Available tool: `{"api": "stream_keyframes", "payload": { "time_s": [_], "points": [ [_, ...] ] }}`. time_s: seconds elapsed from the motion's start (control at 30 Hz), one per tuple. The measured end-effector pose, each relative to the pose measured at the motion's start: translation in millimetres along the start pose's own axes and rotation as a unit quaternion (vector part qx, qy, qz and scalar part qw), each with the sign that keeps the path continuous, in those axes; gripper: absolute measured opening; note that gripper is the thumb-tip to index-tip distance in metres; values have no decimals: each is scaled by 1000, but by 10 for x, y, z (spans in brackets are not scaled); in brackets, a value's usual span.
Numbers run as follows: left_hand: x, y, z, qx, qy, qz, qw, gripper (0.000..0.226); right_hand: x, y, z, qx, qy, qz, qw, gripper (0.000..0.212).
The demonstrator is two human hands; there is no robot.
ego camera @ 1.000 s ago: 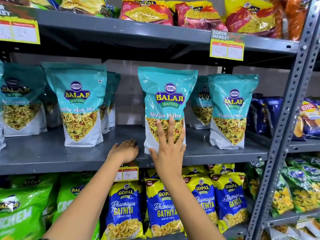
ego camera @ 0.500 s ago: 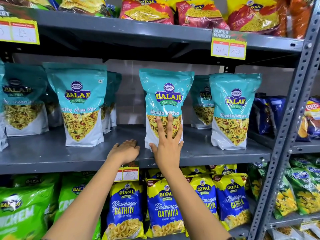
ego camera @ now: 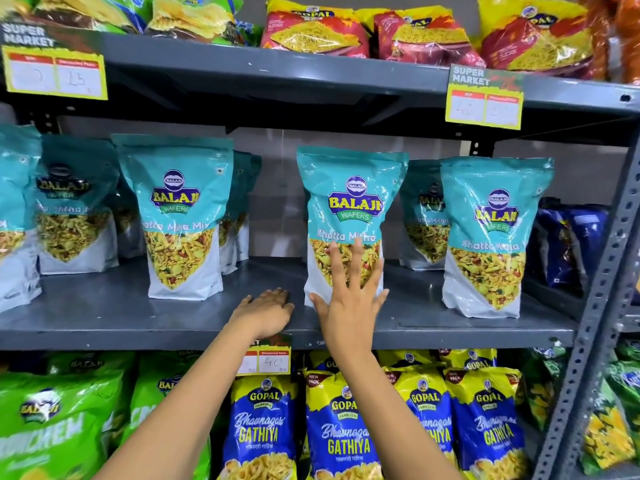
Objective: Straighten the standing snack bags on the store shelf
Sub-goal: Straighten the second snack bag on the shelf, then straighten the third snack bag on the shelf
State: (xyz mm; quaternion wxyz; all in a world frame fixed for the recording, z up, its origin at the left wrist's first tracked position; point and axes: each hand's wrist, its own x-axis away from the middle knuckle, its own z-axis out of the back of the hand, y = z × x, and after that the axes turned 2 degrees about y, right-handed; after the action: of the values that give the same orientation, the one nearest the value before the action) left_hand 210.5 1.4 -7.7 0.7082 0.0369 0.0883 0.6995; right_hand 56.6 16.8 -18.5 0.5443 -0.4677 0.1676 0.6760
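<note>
My right hand (ego camera: pixel 349 306) lies flat, fingers spread, against the lower front of a teal snack bag (ego camera: pixel 349 216) standing upright mid-shelf; nothing is gripped; my left hand (ego camera: pixel 266 308) rests loosely curled, palm down, on the grey shelf (ego camera: pixel 104 313) just left of that bag; matching bags stand either side.

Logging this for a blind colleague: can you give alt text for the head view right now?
A right hand lies flat, fingers spread, on an upright teal snack bag on a grey middle shelf. The left hand rests curled on the shelf beside it.
</note>
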Motion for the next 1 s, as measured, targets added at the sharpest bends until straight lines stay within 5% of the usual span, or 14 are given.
{"api": "stream_keyframes", "payload": {
  "time_s": [0.17, 0.37, 0.47, 0.6, 1.0],
  "points": [
    [339, -375, 75, 2, 31, 1, 1000, 58, 58, -461, 57, -59, 66, 61, 994, 94],
    [827, -1127, 202, -18, 108, 19, 994, 47, 13, -1495, -261, -122, 28, 94, 988, 87],
    [982, -1491, 211, -29, 110, -8, 993, 62, -12, -2006, -538, -143, -8, 84, 986, 93],
    [1020, -1995, 321, -23, 121, 7, 992, 43, -70, -2522, -853, -69, -59, 71, 993, 101],
    [830, -2537, 360, -20, 138, 46, 989, 50, -127, -2775, -1232, 24, -75, -31, 996, 118]
  ]
}}
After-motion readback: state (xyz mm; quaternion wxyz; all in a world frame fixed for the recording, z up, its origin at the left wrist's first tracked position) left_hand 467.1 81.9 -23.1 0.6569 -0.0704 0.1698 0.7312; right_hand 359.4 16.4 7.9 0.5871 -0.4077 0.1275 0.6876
